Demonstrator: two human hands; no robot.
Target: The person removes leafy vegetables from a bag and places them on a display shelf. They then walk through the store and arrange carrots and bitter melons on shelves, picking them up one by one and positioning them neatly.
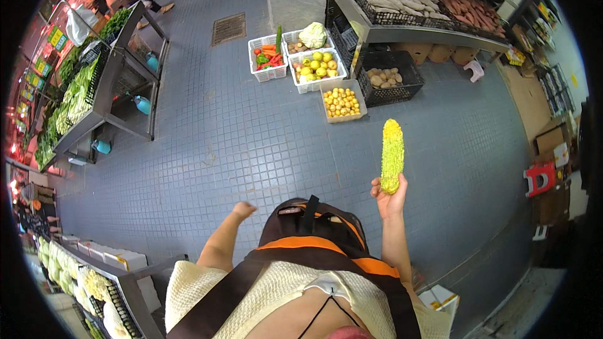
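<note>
My right hand [390, 196] grips the lower end of a bitter melon [392, 157], which is yellow at the top and yellow-green below. The melon stands upright out of my fist, in front of me on the right. My left hand [245, 209] hangs over the tiled floor at the left of my brown and orange apron [301, 244]; its fingers are loosely curled and partly hidden, and I see nothing in it.
Ahead on the floor stand a crate of peppers and carrots [268, 75], a crate of pears [308, 87], a bin of small yellow fruit [346, 119] and a black potato crate [395, 96]. Vegetable stands [106, 108] line the left; a root-vegetable stand [424, 34] is ahead right. People are far left.
</note>
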